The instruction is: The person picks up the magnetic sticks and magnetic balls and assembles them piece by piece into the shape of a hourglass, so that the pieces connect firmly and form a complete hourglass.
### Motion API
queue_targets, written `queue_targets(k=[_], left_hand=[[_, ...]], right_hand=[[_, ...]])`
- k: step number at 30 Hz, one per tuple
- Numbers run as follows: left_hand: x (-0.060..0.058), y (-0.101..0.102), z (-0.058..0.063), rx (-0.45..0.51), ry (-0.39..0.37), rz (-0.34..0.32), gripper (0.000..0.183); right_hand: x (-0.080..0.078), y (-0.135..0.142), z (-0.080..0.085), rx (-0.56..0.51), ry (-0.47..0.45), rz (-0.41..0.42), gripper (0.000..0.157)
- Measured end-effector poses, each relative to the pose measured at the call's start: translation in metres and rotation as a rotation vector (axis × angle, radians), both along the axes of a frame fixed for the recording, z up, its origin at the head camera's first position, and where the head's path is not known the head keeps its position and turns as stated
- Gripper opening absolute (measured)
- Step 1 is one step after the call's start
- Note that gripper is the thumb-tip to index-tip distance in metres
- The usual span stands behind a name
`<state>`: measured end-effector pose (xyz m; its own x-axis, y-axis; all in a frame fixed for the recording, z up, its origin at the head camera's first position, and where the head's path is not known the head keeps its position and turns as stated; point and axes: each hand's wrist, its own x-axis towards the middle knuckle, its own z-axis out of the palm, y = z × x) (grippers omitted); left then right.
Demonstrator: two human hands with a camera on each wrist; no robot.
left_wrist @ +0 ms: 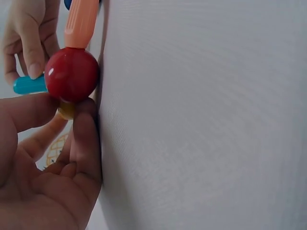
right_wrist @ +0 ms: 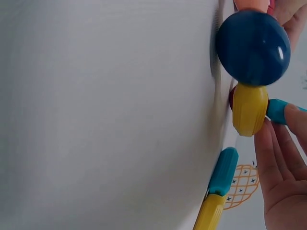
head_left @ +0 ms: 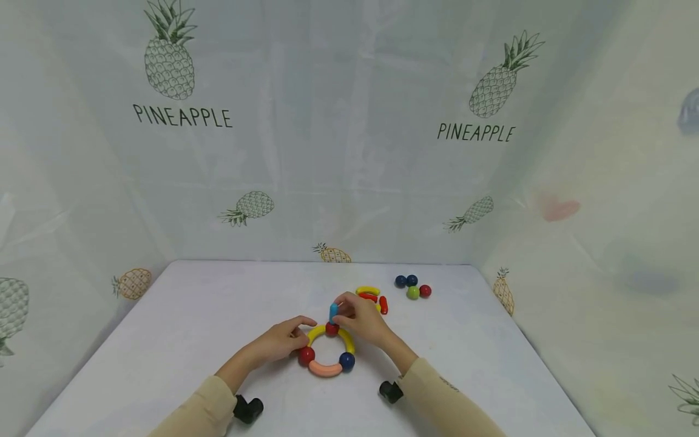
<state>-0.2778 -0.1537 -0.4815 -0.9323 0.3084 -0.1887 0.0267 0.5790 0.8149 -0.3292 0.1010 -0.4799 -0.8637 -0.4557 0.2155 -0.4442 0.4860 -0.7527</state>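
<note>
A ring of toy building rods and balls lies on the table: a salmon curved rod (head_left: pixel 324 369), a dark blue ball (head_left: pixel 346 362), two yellow curved rods, a red ball (head_left: pixel 306 356) at left and another red ball (head_left: pixel 332 329) at the back. My left hand (head_left: pixel 278 341) pinches the left yellow curved rod (left_wrist: pixel 66 111) just behind the left red ball, thumb on one side and fingers on the other. With thumb and fingertips, my right hand (head_left: pixel 363 318) holds a light blue rod (head_left: pixel 333 312) upright, its lower end against the back red ball.
Behind my right hand lie loose red rods (head_left: pixel 384 304) and yellow rods (head_left: pixel 368 291); a teal rod (right_wrist: pixel 224 171) also shows in the right wrist view. Farther right sit two dark blue balls (head_left: pixel 401 281), a green ball (head_left: pixel 413 292) and a red ball (head_left: pixel 425 291). Black devices (head_left: pixel 248 410) hang by both wrists.
</note>
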Motion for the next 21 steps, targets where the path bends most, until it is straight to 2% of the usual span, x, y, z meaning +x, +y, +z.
queue_targets(k=[5,12,21], left_hand=[[-0.002,-0.002,-0.002,0.012,-0.006,-0.026,0.038],[-0.001,-0.002,-0.004,0.059,-0.031,-0.013,0.039],[-0.001,0.001,-0.007,0.086,0.016,-0.010,0.044]], right_hand=[[0.000,-0.003,0.001,-0.002,0.000,-0.011,0.023],[0.000,-0.006,0.001,-0.023,-0.018,0.003,0.026],[-0.002,-0.013,-0.003,-0.020,0.003,0.030,0.027]])
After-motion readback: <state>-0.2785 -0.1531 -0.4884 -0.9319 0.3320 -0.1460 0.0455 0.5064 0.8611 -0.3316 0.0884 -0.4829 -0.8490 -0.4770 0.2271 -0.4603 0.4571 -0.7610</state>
